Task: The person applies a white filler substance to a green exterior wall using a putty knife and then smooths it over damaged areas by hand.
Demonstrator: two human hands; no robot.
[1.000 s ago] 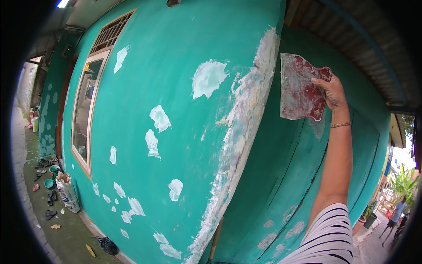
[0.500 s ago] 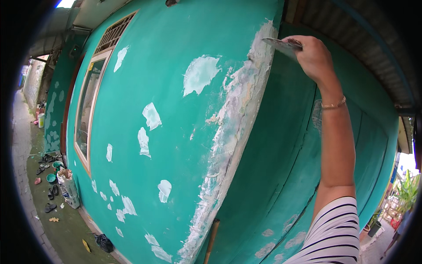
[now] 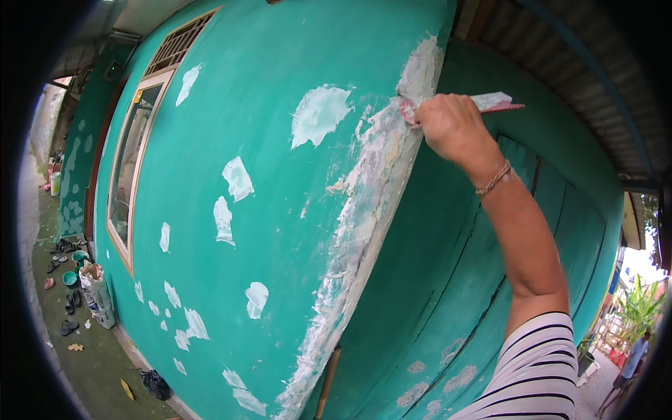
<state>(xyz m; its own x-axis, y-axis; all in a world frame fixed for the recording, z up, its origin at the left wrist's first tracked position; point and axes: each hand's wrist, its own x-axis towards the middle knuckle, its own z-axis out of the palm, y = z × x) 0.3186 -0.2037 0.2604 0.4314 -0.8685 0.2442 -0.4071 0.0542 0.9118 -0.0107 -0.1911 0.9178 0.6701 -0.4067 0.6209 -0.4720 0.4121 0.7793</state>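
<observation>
My right hand (image 3: 458, 133) is closed around a putty knife (image 3: 498, 103) at the wall's outer corner. A white-smeared part with a red edge sticks out to the right of my fist. On the left a pinkish end meets the rough putty strip (image 3: 364, 203), though my fingers partly cover it. This whitish, uneven strip runs down the corner of the green wall (image 3: 280, 63). Just left of my hand, a large pale putty patch (image 3: 320, 115) marks the wall, with several smaller ones lower down. My left hand is out of view.
A window (image 3: 136, 164) sits in the wall at left. Below it stand a white sack (image 3: 96, 294) and a green bowl (image 3: 69, 278), near several sandals and a black plastic bag (image 3: 155, 384). A wooden pole (image 3: 327, 381) leans past the corner. A person (image 3: 633, 364) is at far right.
My right hand has moved down and left along the corner, and its wrist has turned. The putty knife pointed left before; now a part of it juts out to the right. The view has shifted slightly.
</observation>
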